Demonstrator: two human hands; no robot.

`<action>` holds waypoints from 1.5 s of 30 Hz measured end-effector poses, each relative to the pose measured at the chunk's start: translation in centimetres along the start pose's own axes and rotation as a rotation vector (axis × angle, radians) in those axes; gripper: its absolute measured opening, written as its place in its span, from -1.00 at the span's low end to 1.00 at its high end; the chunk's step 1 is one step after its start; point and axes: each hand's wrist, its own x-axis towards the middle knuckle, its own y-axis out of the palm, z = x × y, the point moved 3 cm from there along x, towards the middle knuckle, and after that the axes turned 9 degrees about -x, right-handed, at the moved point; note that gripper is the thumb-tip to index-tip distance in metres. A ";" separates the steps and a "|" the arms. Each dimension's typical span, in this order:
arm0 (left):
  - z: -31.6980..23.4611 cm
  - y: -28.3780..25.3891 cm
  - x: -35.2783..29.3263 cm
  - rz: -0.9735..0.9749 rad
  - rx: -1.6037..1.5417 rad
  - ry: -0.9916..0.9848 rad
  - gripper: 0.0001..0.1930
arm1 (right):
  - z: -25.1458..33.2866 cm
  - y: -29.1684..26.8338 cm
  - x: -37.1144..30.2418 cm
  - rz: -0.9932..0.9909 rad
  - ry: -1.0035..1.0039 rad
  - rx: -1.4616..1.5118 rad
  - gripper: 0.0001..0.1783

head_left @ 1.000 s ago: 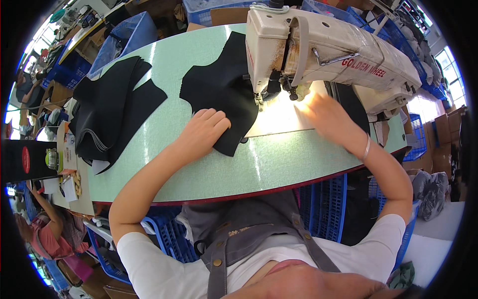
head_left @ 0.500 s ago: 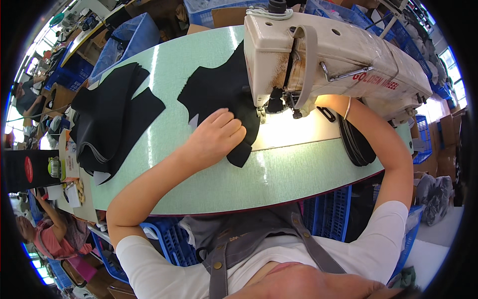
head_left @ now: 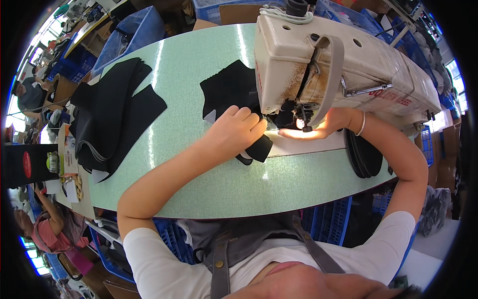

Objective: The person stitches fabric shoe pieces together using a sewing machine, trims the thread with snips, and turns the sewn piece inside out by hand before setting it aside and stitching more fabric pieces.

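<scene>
A black fabric piece (head_left: 229, 87) with a jagged edge lies on the table, its right part under the head of a cream sewing machine (head_left: 294, 50). My left hand (head_left: 238, 130) is closed with curled fingers on the near edge of this fabric, left of the needle area. A lower flap (head_left: 260, 148) of black fabric sticks out below that hand. Beside the lit presser foot (head_left: 306, 119), my right hand (head_left: 326, 127) lies with fingers stretched flat toward the left, next to the fabric. The machine's head partly hides the right hand's thumb side.
A stack of black fabric pieces (head_left: 112, 114) rests at the left of the green table (head_left: 199, 184). Rounded black pieces (head_left: 363, 153) are piled near my right forearm. Blue crates (head_left: 326, 219) stand below the front edge. Another person (head_left: 50, 224) sits at far left.
My right hand has come out from behind the machine head to the front of the presser foot. My left hand and the fabric have shifted right, and the view has moved slightly.
</scene>
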 end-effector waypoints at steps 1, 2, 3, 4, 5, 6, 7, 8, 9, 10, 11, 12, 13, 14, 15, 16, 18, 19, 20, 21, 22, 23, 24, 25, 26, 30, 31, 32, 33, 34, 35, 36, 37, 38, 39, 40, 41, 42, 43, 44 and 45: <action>-0.3 0.2 0.3 -0.040 0.052 -0.002 -0.80 | -1.0 -0.4 -0.1 0.034 0.286 0.291 -0.59; -0.4 0.3 0.4 -0.080 0.105 -0.005 -0.80 | -0.2 0.1 -0.5 0.038 0.287 0.292 -0.59; -0.5 0.5 0.5 -0.080 0.102 -0.002 -0.80 | 1.1 0.9 -1.2 0.012 0.307 0.288 -0.63; -0.6 0.4 0.5 -0.097 0.117 -0.009 -0.79 | 1.5 1.2 -1.1 -0.020 0.327 0.288 -0.66; -0.7 0.4 0.4 -0.114 0.132 -0.015 -0.78 | 1.7 1.0 -1.1 -0.101 0.419 0.354 -0.75; -0.7 0.4 0.4 -0.112 0.128 -0.016 -0.78 | 2.0 0.8 -1.4 -0.100 0.421 0.357 -0.75; -0.6 0.4 0.2 -0.119 0.099 -0.026 -0.77 | 2.0 0.8 -1.3 0.015 0.376 0.352 -0.77; -0.5 0.3 0.1 -0.126 0.070 -0.035 -0.76 | 2.0 0.8 -1.2 0.131 0.331 0.345 -0.79; -0.6 0.3 -0.2 -0.122 0.070 -0.037 -0.76 | 1.9 0.4 -1.0 0.129 0.334 0.347 -0.79; -0.6 0.4 -0.4 -0.093 0.047 -0.066 -0.64 | 1.1 -0.2 -0.6 0.136 0.463 0.429 -0.77; -0.6 0.5 -0.5 -0.063 0.023 -0.094 -0.50 | 0.4 -0.6 -0.2 0.143 0.595 0.509 -0.75; -0.6 0.6 -0.6 -0.061 0.019 -0.090 -0.50 | 0.1 -0.7 0.3 0.147 0.599 0.510 -0.75; -0.5 0.5 -0.7 -0.068 -0.003 -0.095 -0.45 | -0.3 -0.9 0.8 0.147 0.634 0.475 -0.73; -0.5 0.5 -0.6 -0.074 -0.026 -0.101 -0.41 | -0.5 -1.1 1.1 0.148 0.669 0.439 -0.71; -0.6 0.5 -0.6 -0.071 -0.033 -0.090 -0.41 | -0.3 -1.3 1.4 0.159 0.676 0.438 -0.71; -0.7 0.3 -0.5 -0.066 -0.034 -0.109 -0.38 | 0.0 -1.2 1.5 0.203 0.731 0.477 -0.73; -0.9 0.4 -0.4 -0.058 -0.043 -0.117 -0.35 | 0.9 -1.1 1.5 0.294 0.841 0.554 -0.77; -1.0 0.5 -0.5 -0.071 -0.026 -0.125 -0.34 | 1.1 -1.3 1.6 0.301 0.901 0.620 -0.77; -1.0 0.6 -0.5 -0.085 -0.009 -0.134 -0.33 | 1.3 -1.5 1.9 0.312 0.908 0.624 -0.77; -0.9 0.8 -0.5 -0.082 -0.018 -0.127 -0.33 | 1.5 -1.5 2.0 0.308 1.021 0.720 -0.74; -0.9 0.8 -0.7 -0.107 -0.005 -0.106 -0.32 | 1.6 -1.5 2.3 0.302 1.135 0.817 -0.72; -0.9 0.7 -0.8 -0.134 0.009 -0.086 -0.32 | 1.2 -1.8 2.6 0.318 1.150 0.881 -0.68; -1.0 0.7 -0.9 -0.130 0.002 -0.083 -0.32 | 1.4 -1.8 2.8 0.324 1.156 0.885 -0.68; -1.0 0.6 -0.7 -0.120 -0.005 -0.083 -0.33 | 1.6 -1.9 2.8 0.305 1.149 0.834 -0.67; -1.0 0.6 -0.5 -0.109 -0.010 -0.084 -0.34 | 1.7 -2.0 2.8 0.285 1.140 0.783 -0.66; -1.4 0.5 -0.5 -0.088 -0.052 -0.097 -0.38 | 2.8 -2.1 3.1 0.259 1.275 0.870 -0.70; -1.4 0.6 -0.6 -0.091 -0.059 -0.101 -0.38 | 2.8 -2.3 3.5 0.283 1.326 0.892 -0.74; -1.4 0.7 -0.6 -0.094 -0.066 -0.105 -0.38 | 2.7 -2.4 4.0 0.283 1.322 0.894 -0.74; -1.4 0.8 -0.7 -0.097 -0.067 -0.108 -0.38 | 2.5 -2.4 4.5 0.285 1.290 0.829 -0.75; -1.5 0.7 -0.7 -0.109 -0.075 -0.104 -0.38 | 2.2 -2.6 4.8 0.281 1.258 0.767 -0.76; -1.6 0.6 -0.7 -0.121 -0.084 -0.100 -0.38 | 2.1 -2.8 5.0 0.317 1.195 0.740 -0.79; -1.6 0.6 -0.7 -0.120 -0.083 -0.107 -0.38 | 1.9 -3.0 5.3 0.312 1.192 0.746 -0.79; -1.6 0.6 -0.6 -0.112 -0.100 -0.111 -0.39 | 1.7 -3.2 5.6 0.286 1.216 0.736 -0.80; -1.7 0.6 -0.5 -0.103 -0.118 -0.114 -0.40 | 1.5 -3.3 5.8 0.260 1.240 0.725 -0.81; -1.7 0.6 -0.5 -0.100 -0.117 -0.117 -0.40 | 1.5 -3.2 5.8 0.257 1.241 0.728 -0.81; -1.7 0.5 -0.4 -0.103 -0.140 -0.132 -0.42 | 1.5 -3.1 5.8 0.273 1.231 0.728 -0.82; -1.6 0.4 -0.4 -0.105 -0.162 -0.145 -0.44 | 1.5 -3.1 5.9 0.288 1.221 0.728 -0.83; -1.7 0.5 -0.3 -0.101 -0.161 -0.145 -0.44 | 1.5 -2.9 5.9 0.286 1.224 0.729 -0.83; -1.7 0.5 -0.2 -0.113 -0.167 -0.135 -0.45 | 1.5 -2.7 6.0 0.270 1.216 0.701 -0.83; -1.6 0.5 -0.2 -0.126 -0.173 -0.126 -0.47 | 1.5 -2.7 6.1 0.254 1.207 0.674 -0.83; -1.6 0.5 -0.1 -0.123 -0.173 -0.124 -0.47 | 1.5 -2.7 6.3 0.254 1.211 0.673 -0.83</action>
